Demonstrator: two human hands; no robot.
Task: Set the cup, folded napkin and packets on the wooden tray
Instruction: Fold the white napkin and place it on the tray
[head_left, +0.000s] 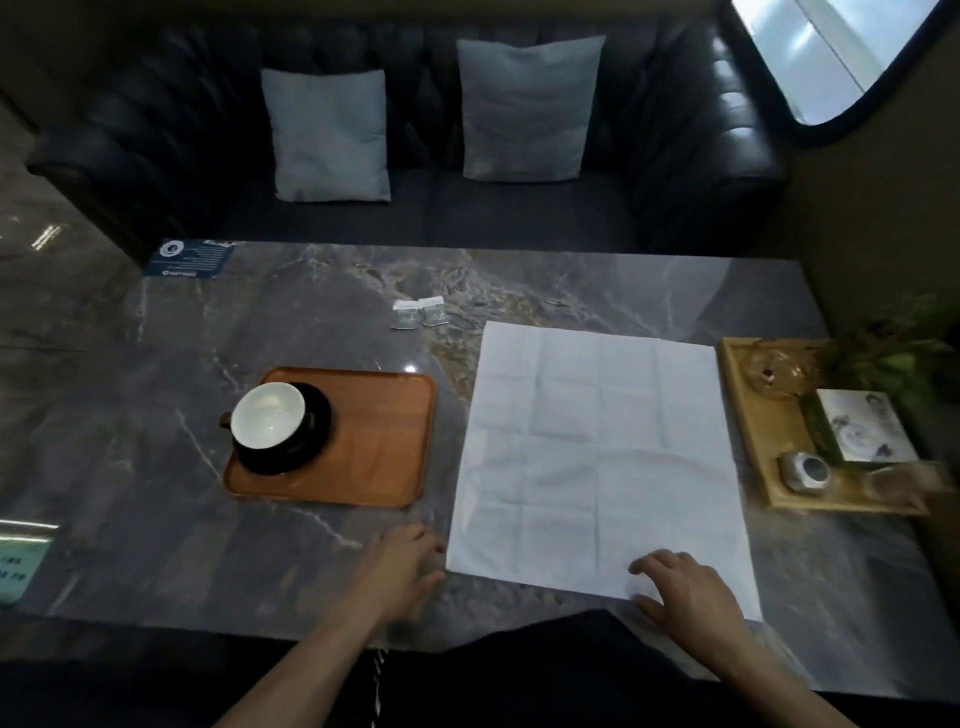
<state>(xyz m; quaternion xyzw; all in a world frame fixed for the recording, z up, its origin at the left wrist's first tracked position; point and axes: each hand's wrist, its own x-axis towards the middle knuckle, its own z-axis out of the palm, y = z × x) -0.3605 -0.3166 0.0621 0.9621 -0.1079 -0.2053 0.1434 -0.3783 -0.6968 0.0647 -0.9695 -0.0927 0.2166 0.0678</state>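
A white cup (267, 415) on a black saucer (306, 441) stands at the left end of the brown wooden tray (384, 447). A white napkin (597, 457) lies unfolded and flat on the marble table, right of the tray. Two small packets (420, 313) lie side by side further back, between tray and napkin. My left hand (402, 564) rests on the table at the napkin's near left corner, fingers apart. My right hand (685, 584) lies flat on the napkin's near edge, holding nothing.
A lighter wooden tray (753, 441) at the right edge carries a glass dish, a picture box and a small metal pot, with a plant behind it. A blue card (189, 258) lies at the far left corner. Beyond the table stands a dark sofa with two cushions.
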